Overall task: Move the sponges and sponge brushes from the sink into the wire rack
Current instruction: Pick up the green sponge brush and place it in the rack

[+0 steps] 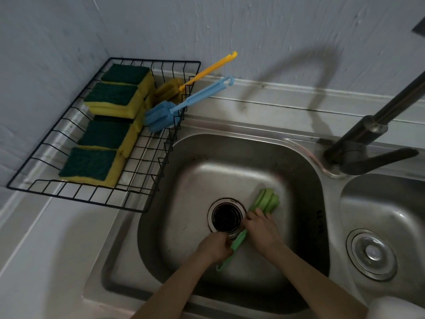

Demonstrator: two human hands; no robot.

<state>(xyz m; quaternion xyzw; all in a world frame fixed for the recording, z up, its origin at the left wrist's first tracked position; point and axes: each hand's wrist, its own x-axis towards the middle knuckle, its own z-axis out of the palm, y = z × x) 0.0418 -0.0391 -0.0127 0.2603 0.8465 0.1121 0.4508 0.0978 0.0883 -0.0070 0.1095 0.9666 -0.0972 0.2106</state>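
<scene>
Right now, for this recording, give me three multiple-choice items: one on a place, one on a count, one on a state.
1. Where is the green sponge brush?
A. in the wire rack
B. in the left sink basin
C. on the counter

2. How many sponge brushes lie in the wire rack?
A. none
B. two
C. four

3. What are the hands doing?
A. both hold the green brush
B. both empty
C. one turns the faucet

Answers:
1. B, it lies beside the drain.
2. B, the blue brush and yellow brush.
3. A, left hand on the handle, right hand near the head.
</scene>
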